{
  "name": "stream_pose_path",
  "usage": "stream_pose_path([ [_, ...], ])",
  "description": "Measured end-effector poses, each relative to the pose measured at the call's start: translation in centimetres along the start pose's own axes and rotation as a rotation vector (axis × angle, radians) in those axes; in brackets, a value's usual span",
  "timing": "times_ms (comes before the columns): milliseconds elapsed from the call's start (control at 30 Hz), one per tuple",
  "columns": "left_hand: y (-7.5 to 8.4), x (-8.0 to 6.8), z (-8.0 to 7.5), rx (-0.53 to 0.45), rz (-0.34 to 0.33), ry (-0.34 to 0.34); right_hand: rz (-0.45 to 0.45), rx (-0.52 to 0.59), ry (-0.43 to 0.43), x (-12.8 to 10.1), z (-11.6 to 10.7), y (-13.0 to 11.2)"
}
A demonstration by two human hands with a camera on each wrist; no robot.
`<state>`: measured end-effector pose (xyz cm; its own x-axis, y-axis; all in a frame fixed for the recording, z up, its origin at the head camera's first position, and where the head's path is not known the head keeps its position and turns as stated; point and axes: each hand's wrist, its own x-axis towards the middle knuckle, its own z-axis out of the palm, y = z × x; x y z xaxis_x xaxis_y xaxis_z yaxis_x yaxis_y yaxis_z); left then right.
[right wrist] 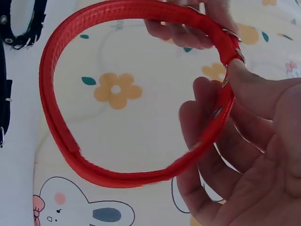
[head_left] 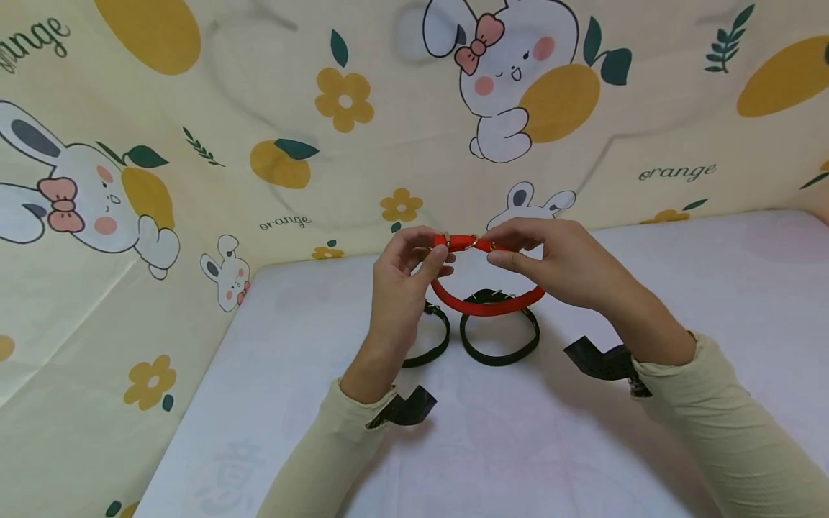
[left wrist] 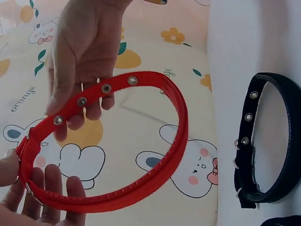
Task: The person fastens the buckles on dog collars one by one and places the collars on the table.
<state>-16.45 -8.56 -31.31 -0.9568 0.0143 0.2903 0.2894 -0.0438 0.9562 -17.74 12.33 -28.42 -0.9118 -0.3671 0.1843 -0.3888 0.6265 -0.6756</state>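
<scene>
A red buckle collar (head_left: 488, 309) with metal eyelets forms a closed loop held up in front of me. My left hand (head_left: 400, 291) pinches its buckle end (head_left: 447, 242) between thumb and fingers. With thumb and fingertips, my right hand (head_left: 566, 262) grips the strap on the other side of the metal rings. In the left wrist view, several eyelets (left wrist: 106, 88) run along the upper strap beneath the right thumb. The right wrist view shows the red collar (right wrist: 48, 84) nearly face-on, with the right fingers behind the eyelet part.
Two black collars lie on the white tabletop (head_left: 518, 446), one black collar (head_left: 499, 360) below the red loop and another black collar (head_left: 446, 332) to its left, partly behind my left hand. A cream cloth (head_left: 363, 165) printed with rabbits and oranges hangs behind.
</scene>
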Motion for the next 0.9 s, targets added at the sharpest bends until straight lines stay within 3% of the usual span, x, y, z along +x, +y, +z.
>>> stream_pose_path([
  [333, -0.1, 0.0, 0.0, 0.085, -0.014, -0.059, -0.033, 0.003, 0.089, -0.2, -0.1, -0.1],
  [633, -0.4, -0.1, 0.1, 0.136, -0.031, -0.062, -0.05, -0.011, 0.076, -0.2, 0.3, -0.5],
  [900, -0.2, 0.1, -0.2, 0.053, -0.002, -0.038, -0.026, -0.039, 0.054, -0.1, -0.8, 0.2],
])
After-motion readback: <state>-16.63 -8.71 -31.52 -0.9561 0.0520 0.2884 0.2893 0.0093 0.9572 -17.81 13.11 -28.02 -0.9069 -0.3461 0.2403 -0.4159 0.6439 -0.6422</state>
